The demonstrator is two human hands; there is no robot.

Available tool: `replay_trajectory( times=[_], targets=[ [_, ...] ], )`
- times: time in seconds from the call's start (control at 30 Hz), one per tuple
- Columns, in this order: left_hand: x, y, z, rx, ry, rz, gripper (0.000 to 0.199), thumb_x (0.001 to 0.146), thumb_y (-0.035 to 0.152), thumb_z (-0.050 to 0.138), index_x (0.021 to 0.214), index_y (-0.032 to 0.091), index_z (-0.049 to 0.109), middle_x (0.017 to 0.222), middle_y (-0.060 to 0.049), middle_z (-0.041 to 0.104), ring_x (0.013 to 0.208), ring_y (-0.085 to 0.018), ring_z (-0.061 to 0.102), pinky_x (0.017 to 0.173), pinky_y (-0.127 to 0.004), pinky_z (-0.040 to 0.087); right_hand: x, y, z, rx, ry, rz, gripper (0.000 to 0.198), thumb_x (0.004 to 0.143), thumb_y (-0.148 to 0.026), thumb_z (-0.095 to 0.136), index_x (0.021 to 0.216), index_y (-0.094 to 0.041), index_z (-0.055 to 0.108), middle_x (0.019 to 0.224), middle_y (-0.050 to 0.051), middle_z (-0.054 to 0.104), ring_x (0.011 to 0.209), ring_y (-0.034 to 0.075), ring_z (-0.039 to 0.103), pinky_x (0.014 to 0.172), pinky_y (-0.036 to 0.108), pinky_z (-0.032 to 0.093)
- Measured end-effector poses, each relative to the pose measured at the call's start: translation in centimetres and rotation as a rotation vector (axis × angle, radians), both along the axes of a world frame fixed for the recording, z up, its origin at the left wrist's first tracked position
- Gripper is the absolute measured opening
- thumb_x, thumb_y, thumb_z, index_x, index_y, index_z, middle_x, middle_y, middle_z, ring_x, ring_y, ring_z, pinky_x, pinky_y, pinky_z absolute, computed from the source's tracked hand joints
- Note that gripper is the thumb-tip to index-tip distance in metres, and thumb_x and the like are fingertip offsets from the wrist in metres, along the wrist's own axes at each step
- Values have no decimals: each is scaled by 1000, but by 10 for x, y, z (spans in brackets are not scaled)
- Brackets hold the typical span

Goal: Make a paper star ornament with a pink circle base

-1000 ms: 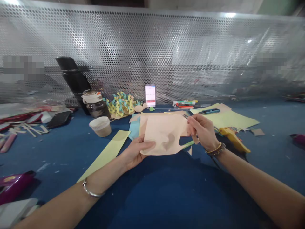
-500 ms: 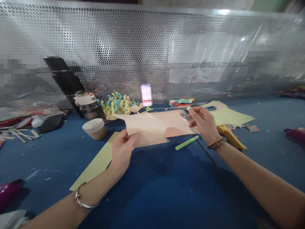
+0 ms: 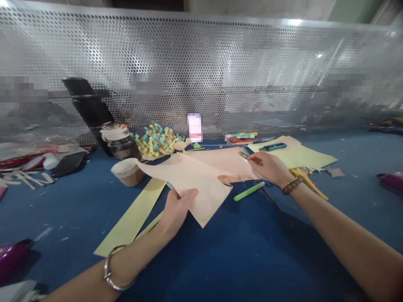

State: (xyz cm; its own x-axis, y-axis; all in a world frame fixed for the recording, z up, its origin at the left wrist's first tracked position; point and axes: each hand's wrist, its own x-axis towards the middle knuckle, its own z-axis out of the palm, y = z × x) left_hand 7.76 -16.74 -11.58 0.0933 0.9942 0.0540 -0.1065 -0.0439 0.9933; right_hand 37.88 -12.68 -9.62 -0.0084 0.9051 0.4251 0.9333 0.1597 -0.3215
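Observation:
My left hand (image 3: 179, 209) grips a pale pink paper sheet (image 3: 192, 176) with the thumb on top; the sheet is lifted and tilted, and faint round outlines show on it. My right hand (image 3: 267, 167) is closed in a pinch beside another pink sheet (image 3: 226, 157) lying on the table. A small shiny item shows at its fingertips, too unclear to name. A green marker (image 3: 248, 191) lies just below that hand. Under my left forearm is a yellow-green paper strip (image 3: 132, 222). Behind my right hand lie a blue utility knife (image 3: 273, 147) and yellow-green paper (image 3: 308, 155).
A paper-covered tub (image 3: 127, 173) and a dark lidded jar (image 3: 119, 144) stand at left, near a heap of yellow and teal paper pieces (image 3: 157, 138). Several markers (image 3: 241, 136) and a lit phone (image 3: 194, 128) are at the back, before a perforated metal screen (image 3: 201, 63).
My left hand has moved right and nearer to me, turning the pink sheet so a corner points down toward me. My right hand has lowered slightly toward the table.

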Motion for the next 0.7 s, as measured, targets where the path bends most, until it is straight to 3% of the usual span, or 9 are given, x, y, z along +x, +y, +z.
replay_trajectory(
  times=[0.23,0.47,0.6,0.7],
  targets=[
    [2,-12,8,130,206,-248,17,71,13,64,84,19,72,87,-6,75,87,-26,68,75,-32,53,-42,16,10,-63,-142,176,19,93,-30,54,104,-16,62,105,6,65,86,16,64,78,37,54],
    [2,-10,4,252,339,-384,26,72,12,58,94,19,69,97,-7,72,92,-27,66,81,-36,52,-92,115,23,-152,-289,269,28,93,-31,56,117,-18,58,120,9,59,99,21,61,83,42,52],
    [2,-8,1,291,388,-392,16,71,15,58,82,18,68,86,-6,71,83,-26,65,77,-36,53,-121,167,16,-208,-319,246,28,93,-31,55,118,-19,58,121,9,59,100,21,61,84,41,52],
    [1,-7,2,295,398,-379,17,68,17,61,83,20,69,87,-6,73,86,-27,65,78,-36,53,-135,188,5,-258,-316,221,28,93,-31,55,118,-19,58,121,8,59,99,21,61,83,41,52]
  ],
)
